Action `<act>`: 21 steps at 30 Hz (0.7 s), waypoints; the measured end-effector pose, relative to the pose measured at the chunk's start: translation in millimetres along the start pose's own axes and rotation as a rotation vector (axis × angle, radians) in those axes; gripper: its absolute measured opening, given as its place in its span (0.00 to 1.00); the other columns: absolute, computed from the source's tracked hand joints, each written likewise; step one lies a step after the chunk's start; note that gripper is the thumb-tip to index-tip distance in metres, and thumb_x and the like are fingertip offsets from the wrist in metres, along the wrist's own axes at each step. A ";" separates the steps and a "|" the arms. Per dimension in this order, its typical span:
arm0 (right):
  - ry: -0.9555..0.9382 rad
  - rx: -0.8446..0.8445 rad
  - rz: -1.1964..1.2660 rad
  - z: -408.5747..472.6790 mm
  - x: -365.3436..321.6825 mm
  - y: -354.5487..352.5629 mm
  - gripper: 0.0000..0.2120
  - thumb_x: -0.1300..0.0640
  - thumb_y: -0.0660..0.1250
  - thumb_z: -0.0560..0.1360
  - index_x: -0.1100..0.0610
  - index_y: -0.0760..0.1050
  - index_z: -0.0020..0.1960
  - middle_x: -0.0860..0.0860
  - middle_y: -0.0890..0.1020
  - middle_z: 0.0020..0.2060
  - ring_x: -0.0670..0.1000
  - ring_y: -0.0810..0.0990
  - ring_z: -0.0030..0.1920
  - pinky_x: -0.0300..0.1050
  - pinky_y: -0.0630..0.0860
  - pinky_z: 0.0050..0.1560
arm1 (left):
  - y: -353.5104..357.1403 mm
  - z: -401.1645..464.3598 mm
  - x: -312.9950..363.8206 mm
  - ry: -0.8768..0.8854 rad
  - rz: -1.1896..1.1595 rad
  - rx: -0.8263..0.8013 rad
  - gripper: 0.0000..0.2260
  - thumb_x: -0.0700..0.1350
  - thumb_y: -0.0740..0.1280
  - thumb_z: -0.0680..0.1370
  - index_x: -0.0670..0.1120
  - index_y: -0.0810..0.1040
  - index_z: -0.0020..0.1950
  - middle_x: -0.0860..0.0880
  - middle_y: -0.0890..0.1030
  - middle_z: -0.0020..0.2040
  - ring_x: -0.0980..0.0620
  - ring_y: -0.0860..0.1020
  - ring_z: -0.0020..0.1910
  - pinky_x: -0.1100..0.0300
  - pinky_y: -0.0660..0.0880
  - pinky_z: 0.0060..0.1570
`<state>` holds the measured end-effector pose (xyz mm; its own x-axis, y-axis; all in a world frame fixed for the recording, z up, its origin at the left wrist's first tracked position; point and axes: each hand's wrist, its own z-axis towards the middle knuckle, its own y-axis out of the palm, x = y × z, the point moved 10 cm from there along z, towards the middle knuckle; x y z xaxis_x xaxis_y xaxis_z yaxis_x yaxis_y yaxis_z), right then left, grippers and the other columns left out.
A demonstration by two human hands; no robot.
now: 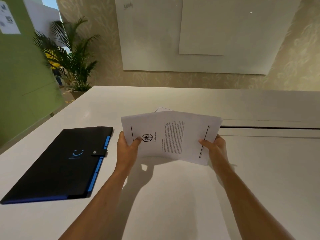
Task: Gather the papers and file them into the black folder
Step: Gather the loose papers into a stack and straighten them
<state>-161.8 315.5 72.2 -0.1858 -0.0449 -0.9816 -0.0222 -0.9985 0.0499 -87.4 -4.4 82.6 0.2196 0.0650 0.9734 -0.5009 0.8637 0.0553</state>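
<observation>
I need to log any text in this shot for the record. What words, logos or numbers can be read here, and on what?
"AB" in a hexagon logo: top sheet of the papers.
"A.B. Industries": beside that logo, sideways.
Body paragraphs on that sheet: too small to read.
Blue smile mark on the black folder; the line under it is blurred.
Faint scribble on the whiteboard: unreadable.
Poster on the green wall: blurred.

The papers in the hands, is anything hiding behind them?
Yes. Behind the papers held by the left hand and right hand, one white sheet corner peeks out above. The rest of that sheet is covered, and so is the table there.
</observation>
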 end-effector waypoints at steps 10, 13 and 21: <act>-0.020 -0.103 -0.024 4.0 -11.4 2.2 0.09 0.64 0.72 0.73 0.60 0.82 0.53 0.51 0.88 0.45 0.52 0.87 0.45 0.44 0.82 0.42 | 4.4 8.6 2.2 0.007 0.019 -0.042 0.15 0.39 0.65 0.78 0.59 0.70 0.54 0.56 0.79 0.53 0.52 0.79 0.51 0.54 0.78 0.46; -0.037 -0.061 -0.061 8.5 -11.8 0.2 0.06 0.62 0.71 0.76 0.57 0.82 0.53 0.50 0.88 0.45 0.53 0.87 0.45 0.47 0.82 0.43 | 6.9 13.7 4.0 0.002 0.027 -0.071 0.14 0.39 0.66 0.78 0.57 0.70 0.57 0.54 0.79 0.54 0.51 0.79 0.51 0.53 0.79 0.47; -0.032 0.066 0.154 8.3 -16.8 -8.6 0.07 0.65 0.68 0.77 0.57 0.82 0.52 0.49 0.88 0.44 0.53 0.87 0.45 0.47 0.82 0.42 | -7.1 37.3 21.7 -0.019 0.024 -0.128 0.06 0.41 0.70 0.76 0.43 0.74 0.48 0.43 0.82 0.50 0.46 0.81 0.48 0.51 0.78 0.50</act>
<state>-166.6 325.1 89.8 -0.2234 -0.1950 -0.9550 -0.0555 -0.9756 0.2122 -110.4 -27.7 111.6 0.1918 0.0783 0.9783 -0.3950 0.9187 0.0039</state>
